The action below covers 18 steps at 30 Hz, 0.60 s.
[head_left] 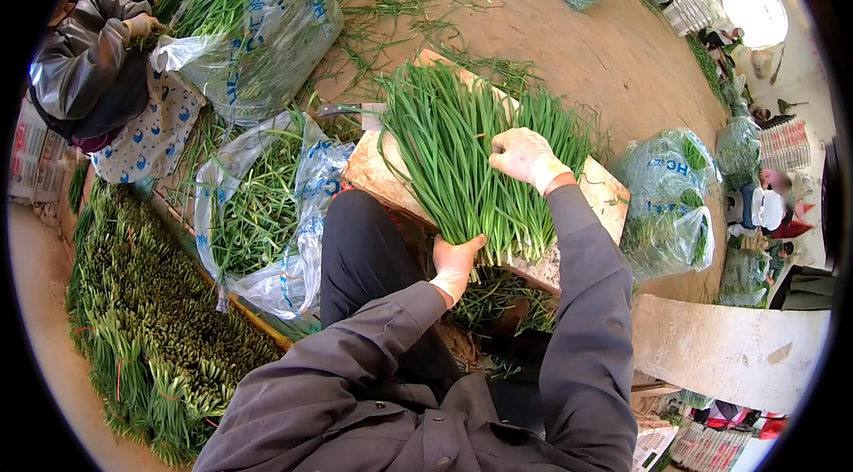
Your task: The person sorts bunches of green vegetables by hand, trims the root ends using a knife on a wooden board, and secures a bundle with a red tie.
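Note:
A thick heap of long green garlic chives (453, 148) lies across a wooden board (378, 172) in front of my knees. Their pale cut ends point toward me. My left hand (455, 266), in a thin pale glove, grips the stem ends at the heap's near left corner, thumb on top and fingers partly hidden. Over the right half of the heap, my right hand (524, 157), gloved too, has its fingers curled together against the leaves. Whatever it pinches is hidden. Just left of the chives, a knife (342, 110) rests with its broad blade by the board's far left edge.
An open plastic bag (304, 245) of loose greens stands by my left knee. Bundled chives (169, 321) are stacked at lower left. Beyond, a co-worker (98, 63) handles a large filled bag (267, 46). More filled bags (666, 179) stand right; scraps (400, 19) litter the floor.

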Each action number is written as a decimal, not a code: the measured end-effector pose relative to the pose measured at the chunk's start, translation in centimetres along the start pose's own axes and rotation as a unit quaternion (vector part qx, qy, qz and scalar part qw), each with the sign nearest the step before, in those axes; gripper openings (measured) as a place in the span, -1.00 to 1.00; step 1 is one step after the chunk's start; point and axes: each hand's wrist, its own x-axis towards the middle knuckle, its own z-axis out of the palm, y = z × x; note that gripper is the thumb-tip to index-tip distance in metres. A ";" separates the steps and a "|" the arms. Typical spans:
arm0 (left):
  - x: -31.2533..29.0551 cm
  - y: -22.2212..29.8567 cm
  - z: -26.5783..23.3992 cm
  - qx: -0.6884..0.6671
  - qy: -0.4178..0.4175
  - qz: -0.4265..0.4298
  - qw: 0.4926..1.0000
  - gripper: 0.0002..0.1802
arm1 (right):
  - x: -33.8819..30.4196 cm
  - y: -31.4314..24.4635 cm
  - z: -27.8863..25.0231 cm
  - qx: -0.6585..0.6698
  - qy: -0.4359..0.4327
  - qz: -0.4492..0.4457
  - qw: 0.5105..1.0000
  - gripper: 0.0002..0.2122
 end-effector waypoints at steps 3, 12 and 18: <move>-0.3 0.1 0.1 -0.001 -0.003 -0.003 1.000 -0.32 | -0.4 1.5 1.7 0.054 0.073 -0.020 0.996 -0.77; 0.8 -1.4 -0.1 -0.017 0.000 0.001 1.000 -0.34 | -1.7 -0.8 5.7 0.103 0.066 -0.002 0.993 -0.71; 0.3 -0.8 0.3 -0.051 -0.005 0.002 0.999 -0.35 | -4.5 -3.3 8.9 -0.006 0.052 0.029 0.998 -0.55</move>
